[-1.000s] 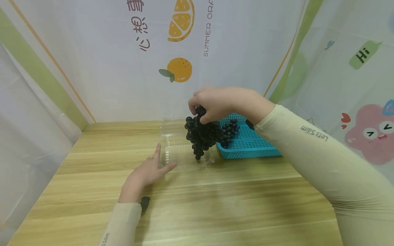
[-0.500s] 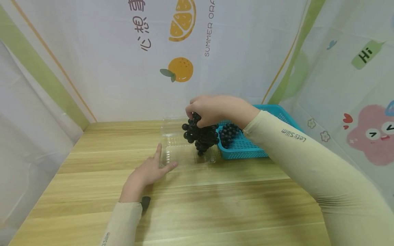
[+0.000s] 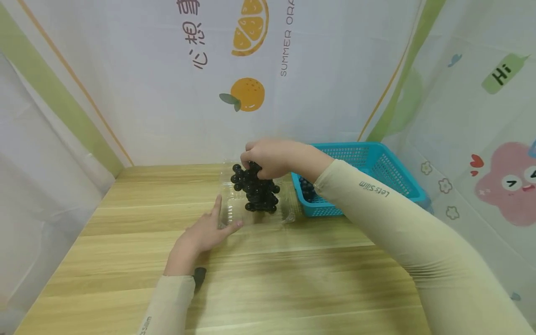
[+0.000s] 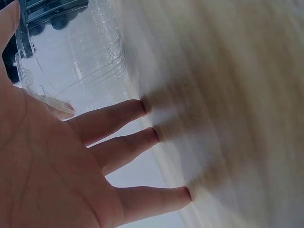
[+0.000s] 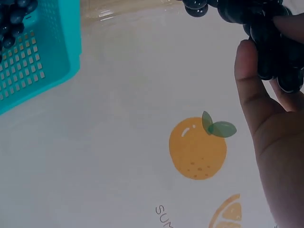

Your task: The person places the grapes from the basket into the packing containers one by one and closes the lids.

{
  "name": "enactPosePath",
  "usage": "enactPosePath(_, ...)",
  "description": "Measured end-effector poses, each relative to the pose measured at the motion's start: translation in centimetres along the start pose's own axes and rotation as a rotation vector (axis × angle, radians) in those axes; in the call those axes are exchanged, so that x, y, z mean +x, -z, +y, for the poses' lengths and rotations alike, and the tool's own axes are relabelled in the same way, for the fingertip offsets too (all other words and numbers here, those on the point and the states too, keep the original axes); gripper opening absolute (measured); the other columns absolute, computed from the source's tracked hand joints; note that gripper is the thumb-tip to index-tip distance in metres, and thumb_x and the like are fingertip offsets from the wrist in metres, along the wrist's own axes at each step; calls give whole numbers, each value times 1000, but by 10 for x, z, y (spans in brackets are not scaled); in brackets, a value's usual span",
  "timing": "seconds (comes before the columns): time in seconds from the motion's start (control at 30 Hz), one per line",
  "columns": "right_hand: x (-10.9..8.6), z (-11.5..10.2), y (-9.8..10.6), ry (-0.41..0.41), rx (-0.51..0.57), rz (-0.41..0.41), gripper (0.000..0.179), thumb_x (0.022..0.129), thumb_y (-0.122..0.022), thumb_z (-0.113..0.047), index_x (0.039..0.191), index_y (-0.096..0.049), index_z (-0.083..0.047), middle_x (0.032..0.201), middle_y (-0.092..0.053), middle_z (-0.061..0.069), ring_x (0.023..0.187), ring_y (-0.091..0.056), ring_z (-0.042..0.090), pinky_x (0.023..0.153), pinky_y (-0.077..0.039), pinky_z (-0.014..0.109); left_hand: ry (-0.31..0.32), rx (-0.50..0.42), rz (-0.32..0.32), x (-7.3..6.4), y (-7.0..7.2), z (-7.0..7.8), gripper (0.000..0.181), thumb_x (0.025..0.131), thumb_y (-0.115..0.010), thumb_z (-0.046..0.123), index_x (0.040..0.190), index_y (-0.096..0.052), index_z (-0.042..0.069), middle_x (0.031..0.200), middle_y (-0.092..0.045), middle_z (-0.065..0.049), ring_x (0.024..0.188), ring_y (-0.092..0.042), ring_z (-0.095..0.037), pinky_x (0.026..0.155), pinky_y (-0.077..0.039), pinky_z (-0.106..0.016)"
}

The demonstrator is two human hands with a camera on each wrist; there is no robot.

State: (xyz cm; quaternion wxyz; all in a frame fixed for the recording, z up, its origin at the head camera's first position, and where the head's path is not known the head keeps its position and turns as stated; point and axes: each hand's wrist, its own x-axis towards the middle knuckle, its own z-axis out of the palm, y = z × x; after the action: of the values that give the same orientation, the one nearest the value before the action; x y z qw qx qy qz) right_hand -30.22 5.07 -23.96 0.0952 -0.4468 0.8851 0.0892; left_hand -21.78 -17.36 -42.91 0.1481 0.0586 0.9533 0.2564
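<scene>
While the right hand point(image 3: 272, 156) pinches a bunch of black grapes point(image 3: 257, 188) near its top, thumb on one side and fingers on the other, the left hand point(image 3: 205, 232) lies spread at the near left corner of a clear plastic container point(image 3: 239, 211). The grapes hang over that container, which sits near the back edge of the wooden counter point(image 3: 259, 279); I can't make out whether the lowest ones touch its bottom. From the left wrist's view, three straight fingers of the left hand reach down to the wood, their tips resting on it, while the container's see-through wall stands just beside them.

To the right of the container, also by the counter's back edge, there's a blue plastic basket point(image 3: 322, 210) with perforated walls, and a second bunch point(image 3: 307, 190) lies in its left end, partly hidden by the right arm. Both arms wear pale sleeves, the right sleeve point(image 3: 377, 218) crossing in front of the basket. Behind the back edge hangs a white cloth point(image 3: 167, 111) printed with a whole orange point(image 3: 248, 94) and, above that, an orange slice point(image 3: 251, 28).
</scene>
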Motion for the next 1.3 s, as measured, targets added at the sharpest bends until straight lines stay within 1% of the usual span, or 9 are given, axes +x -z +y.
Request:
enactPosePath(0.17,3,1,-5,-14,39,-21,30,103,-69,-16,132,-64,-17,137,-59,8,112,-60,24,97,-55,40,-2,9,1,0,0,2,117,98,-46,81,170,18,15,156,-54,-30,152,-40,-55,115,-40,-76)
enactPosePath(0.33,5,6,-8,-65,60,-34,33,104,-68,-19,136,-62,-15,137,-59,10,112,-60,25,97,-55,41,10,41,5,-1,0,3,115,99,-44,82,170,19,17,167,-34,-35,154,-37,-56,112,-37,-82)
enactPosePath(0.4,5,9,-9,-88,60,-39,34,104,-68,-20,137,-62,-15,136,-59,11,112,-60,25,97,-55,41,18,45,4,-1,0,3,114,99,-43,82,170,19,19,169,-29,-35,155,-35,-56,112,-34,-84)
enactPosePath(0.5,3,13,-10,-119,66,-51,36,103,-69,-21,137,-61,-14,136,-59,11,113,-60,26,97,-54,42,20,46,7,0,0,4,114,98,-42,83,169,20,19,168,-33,-33,156,-32,-56,112,-31,-86)
enactPosePath(0.63,0,17,-8,-136,83,-45,36,103,-69,-22,137,-62,-15,135,-59,11,112,-59,26,98,-54,42,18,43,14,1,0,4,114,98,-42,83,170,20,19,167,-36,-33,156,-31,-56,113,-31,-86)
enactPosePath(0.73,0,16,-3,-116,89,-13,34,102,-69,-20,135,-62,-14,134,-60,11,112,-58,26,97,-53,42,18,42,15,1,1,3,115,98,-43,83,170,19,19,168,-34,-33,156,-32,-56,113,-32,-85)
enactPosePath(0.93,2,3,19,-48,67,61,33,100,-70,-17,131,-64,-10,130,-61,13,109,-59,27,96,-53,42,23,37,17,0,1,2,115,98,-43,83,170,18,17,168,-36,-31,157,-31,-55,112,-32,-86)
enactPosePath(1.1,4,-5,32,-39,49,69,36,98,-71,-16,133,-65,-9,132,-61,13,109,-58,27,98,-53,42,24,35,17,-2,1,1,115,98,-44,83,170,17,17,169,-30,-35,156,-32,-56,111,-33,-86)
enactPosePath(1.3,10,-13,39,-37,48,86,36,99,-70,-18,134,-65,-11,134,-62,12,111,-58,25,99,-53,41,30,39,16,-3,1,1,115,98,-44,83,171,15,16,167,-32,-37,155,-33,-57,110,-35,-86)
